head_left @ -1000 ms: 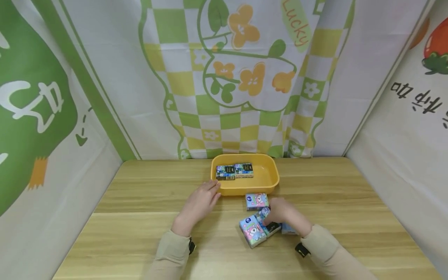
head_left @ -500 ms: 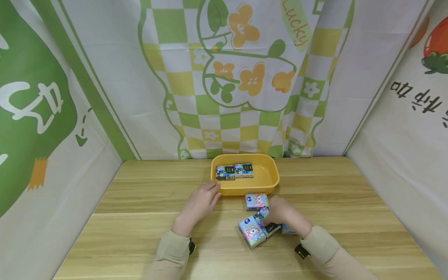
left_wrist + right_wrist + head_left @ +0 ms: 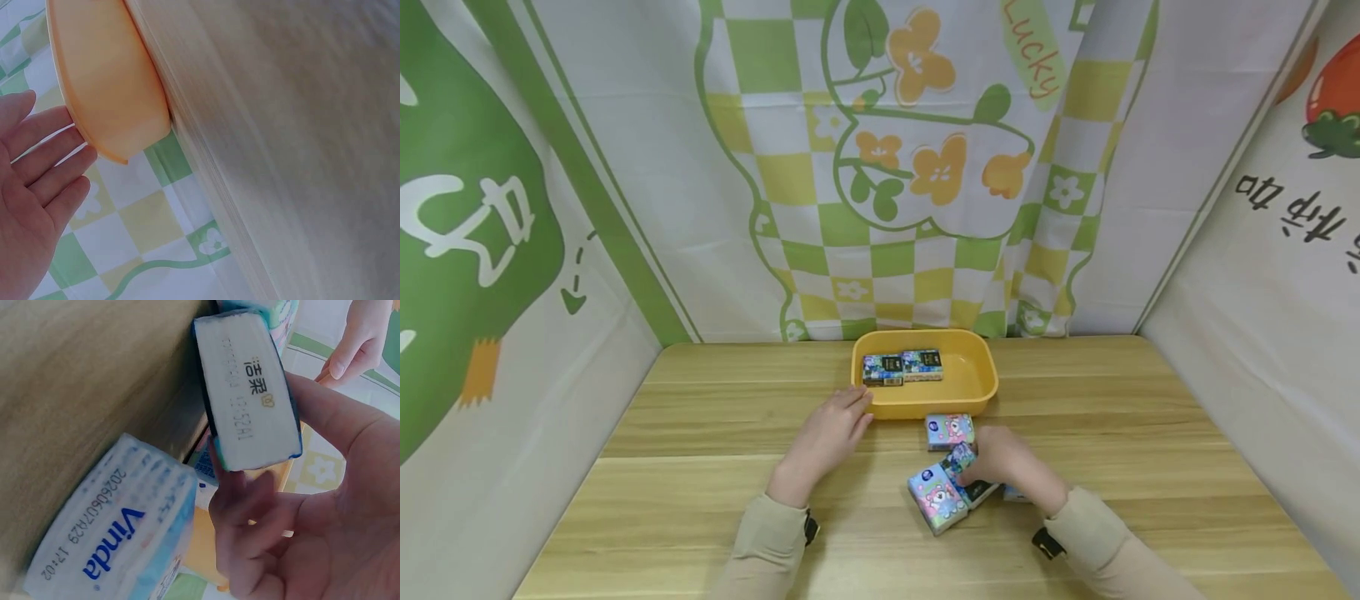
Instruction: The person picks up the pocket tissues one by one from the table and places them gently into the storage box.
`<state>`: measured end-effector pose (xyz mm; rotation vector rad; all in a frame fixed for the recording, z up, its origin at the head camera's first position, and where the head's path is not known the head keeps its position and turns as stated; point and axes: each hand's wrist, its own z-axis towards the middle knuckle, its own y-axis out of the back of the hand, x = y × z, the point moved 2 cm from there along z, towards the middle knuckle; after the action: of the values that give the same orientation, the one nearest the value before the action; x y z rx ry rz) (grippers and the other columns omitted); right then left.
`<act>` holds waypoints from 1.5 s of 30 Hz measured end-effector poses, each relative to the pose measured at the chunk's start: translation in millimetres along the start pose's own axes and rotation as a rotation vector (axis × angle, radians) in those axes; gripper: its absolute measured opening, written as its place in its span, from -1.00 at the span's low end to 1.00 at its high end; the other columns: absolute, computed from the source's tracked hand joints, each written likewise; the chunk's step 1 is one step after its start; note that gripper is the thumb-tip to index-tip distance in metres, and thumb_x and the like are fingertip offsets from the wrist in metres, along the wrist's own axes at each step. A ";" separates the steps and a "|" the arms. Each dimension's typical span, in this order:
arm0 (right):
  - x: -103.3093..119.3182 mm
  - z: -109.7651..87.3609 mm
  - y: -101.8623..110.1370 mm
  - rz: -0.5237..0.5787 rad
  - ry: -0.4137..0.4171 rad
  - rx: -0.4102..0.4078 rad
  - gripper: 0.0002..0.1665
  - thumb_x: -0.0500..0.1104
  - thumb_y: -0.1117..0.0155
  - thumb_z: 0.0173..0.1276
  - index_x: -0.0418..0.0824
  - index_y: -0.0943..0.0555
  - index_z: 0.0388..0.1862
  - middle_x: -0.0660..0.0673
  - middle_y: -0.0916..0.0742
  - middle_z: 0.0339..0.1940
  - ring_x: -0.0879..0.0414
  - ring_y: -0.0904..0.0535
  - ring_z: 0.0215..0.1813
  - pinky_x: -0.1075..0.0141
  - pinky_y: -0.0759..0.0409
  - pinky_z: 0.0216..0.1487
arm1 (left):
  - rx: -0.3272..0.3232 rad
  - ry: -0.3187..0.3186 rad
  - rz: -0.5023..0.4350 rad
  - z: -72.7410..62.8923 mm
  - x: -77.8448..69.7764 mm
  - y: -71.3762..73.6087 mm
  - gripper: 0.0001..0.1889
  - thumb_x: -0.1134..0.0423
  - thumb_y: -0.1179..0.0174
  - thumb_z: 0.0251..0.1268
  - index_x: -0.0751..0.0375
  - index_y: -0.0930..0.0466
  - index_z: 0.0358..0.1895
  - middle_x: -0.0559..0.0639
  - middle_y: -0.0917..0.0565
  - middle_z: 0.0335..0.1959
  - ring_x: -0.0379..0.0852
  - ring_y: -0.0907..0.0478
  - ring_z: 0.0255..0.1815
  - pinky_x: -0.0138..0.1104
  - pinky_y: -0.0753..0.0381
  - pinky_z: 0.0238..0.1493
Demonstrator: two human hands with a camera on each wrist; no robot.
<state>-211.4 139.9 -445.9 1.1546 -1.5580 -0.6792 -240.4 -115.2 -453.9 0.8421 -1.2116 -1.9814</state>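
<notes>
My right hand (image 3: 1011, 462) pinches a dark blue floral tissue pack (image 3: 958, 467) between thumb and fingers. In the right wrist view that tissue pack (image 3: 247, 394) shows its white end with printed characters. A pale blue and pink bear-print pack (image 3: 938, 498) lies against its left side. Another bear-print pack (image 3: 950, 432) sits behind them, near the basin. Partly under my right hand is a light blue pack (image 3: 1015, 493), its white Vinda end (image 3: 112, 531) visible in the right wrist view. My left hand (image 3: 827, 433) rests straight fingers on the rim of the yellow plastic basin (image 3: 917, 410).
Two dark floral tissue packs (image 3: 901, 367) lie side by side in the left half of the basin. The basin stands near the back edge of the wooden table (image 3: 700, 500). Printed cloth (image 3: 865, 275) hangs behind and on both sides.
My right hand stays on the dark pack, which has turned slightly. The bear-print pack beside it has slid a little left and toward the front. The left hand has not moved.
</notes>
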 end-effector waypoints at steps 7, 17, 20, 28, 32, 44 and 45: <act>-2.1 -0.8 -1.2 -0.026 0.005 -0.014 -0.53 0.03 -0.56 -0.08 -0.11 -0.41 -0.70 0.02 -0.39 -0.71 0.17 -0.29 -0.61 0.41 -0.15 -0.62 | 0.002 0.001 0.014 0.5 -0.4 0.6 -0.60 0.19 -0.07 0.40 0.35 -0.51 0.19 0.19 -0.52 0.24 0.11 -0.45 0.27 -0.10 -0.36 0.38; -5.2 -0.1 -2.0 -0.002 0.004 0.015 -0.60 0.03 -0.54 -0.03 -0.16 -0.53 -0.48 -0.04 -0.55 -0.57 0.13 -0.40 -0.51 0.37 -0.31 -0.57 | -0.008 -0.004 -0.004 0.0 -0.3 -0.2 -0.61 0.21 -0.11 0.37 0.36 -0.52 0.17 0.23 -0.54 0.20 0.14 -0.47 0.25 -0.06 -0.41 0.34; -6.1 -0.2 -1.2 0.016 0.020 0.015 -0.61 -0.01 -0.56 -0.06 -0.20 -0.56 -0.44 -0.04 -0.57 -0.54 0.12 -0.42 -0.49 0.37 -0.35 -0.55 | -0.010 -0.005 -0.002 -0.5 -0.5 -0.2 -0.61 0.21 -0.12 0.37 0.36 -0.52 0.17 0.22 -0.54 0.20 0.14 -0.47 0.24 -0.05 -0.42 0.33; -4.6 -6.0 4.5 0.068 0.071 0.020 -0.67 -0.20 -0.58 -0.14 -0.24 -0.57 -0.48 -0.05 -0.59 -0.51 0.10 -0.45 -0.44 0.35 -0.42 -0.49 | -0.006 0.000 0.002 -0.4 -0.7 0.6 -0.60 0.20 -0.11 0.37 0.35 -0.51 0.18 0.21 -0.53 0.22 0.14 -0.46 0.25 -0.07 -0.40 0.35; -5.5 -7.0 6.9 0.074 0.091 0.003 -0.64 -0.22 -0.57 -0.13 -0.17 -0.47 -0.65 0.00 -0.48 -0.64 0.15 -0.35 -0.53 0.40 -0.29 -0.55 | -0.011 -0.004 0.006 -0.2 -0.2 0.0 -0.60 0.21 -0.12 0.37 0.35 -0.52 0.18 0.21 -0.53 0.21 0.14 -0.47 0.25 -0.06 -0.41 0.34; -10.1 -1.3 19.1 0.122 0.132 -0.016 -0.41 -0.25 -0.52 -0.09 -0.08 -0.19 -0.80 0.08 -0.21 -0.79 0.23 -0.13 -0.67 0.46 -0.08 -0.61 | -0.011 0.003 0.001 -0.7 -0.2 0.8 -0.60 0.19 -0.10 0.38 0.34 -0.51 0.18 0.22 -0.53 0.22 0.13 -0.46 0.25 -0.07 -0.39 0.35; -9.7 -1.1 20.8 0.134 0.136 -0.013 -0.41 -0.26 -0.51 -0.08 -0.09 -0.18 -0.80 0.08 -0.20 -0.79 0.22 -0.11 -0.67 0.45 -0.06 -0.61 | -0.008 0.003 0.003 -0.4 -0.1 1.0 -0.60 0.18 -0.09 0.39 0.34 -0.51 0.19 0.22 -0.53 0.22 0.13 -0.46 0.26 -0.07 -0.39 0.36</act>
<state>-217.2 156.8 -431.5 1.0544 -1.4978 -0.5112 -239.9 -115.6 -453.2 0.8389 -1.2014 -1.9805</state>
